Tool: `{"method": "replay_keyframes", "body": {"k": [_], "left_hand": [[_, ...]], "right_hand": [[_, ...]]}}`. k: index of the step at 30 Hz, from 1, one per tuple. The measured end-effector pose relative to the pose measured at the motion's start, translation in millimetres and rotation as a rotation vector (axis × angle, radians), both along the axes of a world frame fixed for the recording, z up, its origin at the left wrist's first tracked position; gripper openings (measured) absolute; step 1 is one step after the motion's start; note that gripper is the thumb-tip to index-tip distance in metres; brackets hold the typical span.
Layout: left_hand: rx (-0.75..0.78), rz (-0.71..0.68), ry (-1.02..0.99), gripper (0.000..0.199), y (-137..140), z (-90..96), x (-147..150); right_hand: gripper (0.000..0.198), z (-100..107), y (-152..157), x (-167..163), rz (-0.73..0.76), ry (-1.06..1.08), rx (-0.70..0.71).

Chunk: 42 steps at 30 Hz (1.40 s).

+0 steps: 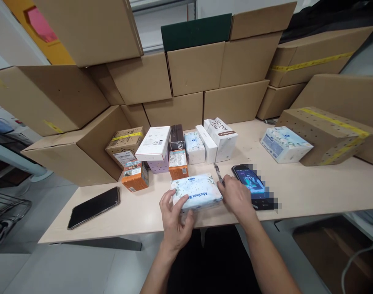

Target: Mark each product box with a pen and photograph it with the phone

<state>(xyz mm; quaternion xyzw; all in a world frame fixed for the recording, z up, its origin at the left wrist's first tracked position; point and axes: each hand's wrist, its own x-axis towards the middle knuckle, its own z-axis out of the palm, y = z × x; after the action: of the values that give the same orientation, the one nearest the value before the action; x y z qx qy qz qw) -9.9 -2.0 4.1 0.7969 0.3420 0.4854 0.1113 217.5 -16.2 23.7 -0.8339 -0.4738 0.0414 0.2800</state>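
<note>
A soft pack of tissues [196,192], white and blue with "Manhua" printed on it, lies at the table's front edge. My left hand [176,214] grips its left end, fingers on top and thumb at the front. To the right of the pack, my right hand [237,197] is closed around the near end of a slim dark-and-clear pen [217,173]. The pen points away from me, and its lower part is hidden by my fingers. Just right of that hand lies a phone [250,181] with a lit screen, partly pixelated.
Behind the pack stands a row of cartons, including an orange box [178,164], a white box [154,143] and another tissue pack [195,147]. A third tissue pack [286,143] sits at right. A dark phone [94,207] lies at left. Stacked cardboard boxes [235,102] wall the back.
</note>
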Motion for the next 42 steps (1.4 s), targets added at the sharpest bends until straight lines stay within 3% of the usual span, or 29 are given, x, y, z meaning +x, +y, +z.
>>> {"method": "replay_keyframes", "body": {"k": [4, 9, 14, 19, 28, 42], "left_hand": [[0.027, 0.020, -0.003, 0.037, 0, 0.1, 0], [0.197, 0.060, 0.015, 0.043, -2, 3.3, 3], [0.306, 0.055, 0.103, 0.051, 0, 13.7, 11], [0.326, 0.071, 0.180, 0.047, 6, 13.5, 12], [0.318, 0.065, 0.179, 0.044, 5, 6.0, 11], [0.301, 0.062, 0.165, 0.043, 6, 4.9, 11]], "right_hand": [[0.018, 0, -4, 2, 0.027, 0.105, 0.135], [0.025, 18, -18, -2, 0.021, 0.335, 0.379], [0.017, 42, -26, -25, 0.319, 0.850, 0.666], [0.017, 50, -15, -41, 0.453, 0.864, 0.598], [0.020, 33, -6, -48, 0.327, 0.745, 0.536], [0.016, 36, -6, -51, 0.445, 0.405, 0.550]]}}
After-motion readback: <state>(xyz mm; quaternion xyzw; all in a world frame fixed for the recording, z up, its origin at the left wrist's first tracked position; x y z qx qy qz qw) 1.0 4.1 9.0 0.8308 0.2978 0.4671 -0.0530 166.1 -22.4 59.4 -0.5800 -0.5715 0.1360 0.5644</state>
